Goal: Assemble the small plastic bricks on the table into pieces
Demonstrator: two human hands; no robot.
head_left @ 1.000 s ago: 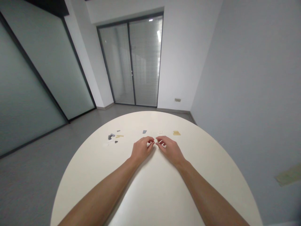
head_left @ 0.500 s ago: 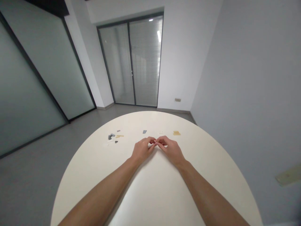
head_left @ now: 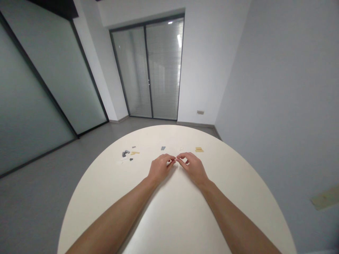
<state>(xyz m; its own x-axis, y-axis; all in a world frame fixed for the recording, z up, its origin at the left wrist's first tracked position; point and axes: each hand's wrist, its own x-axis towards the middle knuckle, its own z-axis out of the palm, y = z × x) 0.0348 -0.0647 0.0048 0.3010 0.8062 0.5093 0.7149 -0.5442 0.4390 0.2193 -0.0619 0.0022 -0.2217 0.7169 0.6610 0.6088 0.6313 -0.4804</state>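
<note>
Hands meet fingertip to fingertip near the middle of the round table [head_left: 174, 218]. The left hand [head_left: 159, 167] and right hand [head_left: 192, 166] each have fingers curled narrow — pinched together on something tiny between them, too small to make out. Beyond the hands lie small flat pieces: a grey bit [head_left: 163, 148], a white bit [head_left: 181, 149] and a tan piece [head_left: 198, 150], with a scatter of grey, tan and white scraps [head_left: 127, 156] well to the left.
</note>
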